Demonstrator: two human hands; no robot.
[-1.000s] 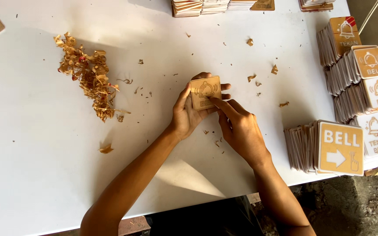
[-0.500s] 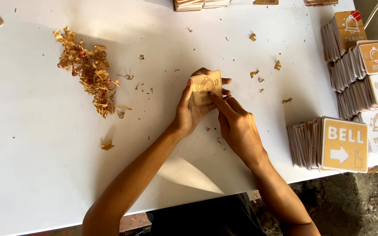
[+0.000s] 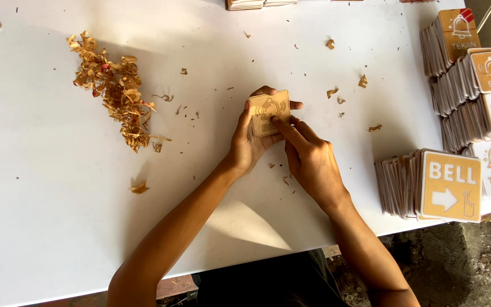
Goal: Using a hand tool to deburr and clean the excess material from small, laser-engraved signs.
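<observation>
Head camera looks down on a white tabletop (image 3: 41,216). Left hand (image 3: 248,142) is curled around a small square tan wooden plaque (image 3: 268,112) with a pale engraved bell design, holding it just above the table's middle. Right hand (image 3: 308,156) has its fingers bent, one fingertip pressed on the plaque's face. A heap of curled tan peelings (image 3: 112,91) lies well to the left; rows of similar square plaques (image 3: 467,85) stand at the right edge.

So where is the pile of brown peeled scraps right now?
In the head view, the pile of brown peeled scraps lies on the white table at upper left, to the left of the left hand and apart from it.
</observation>
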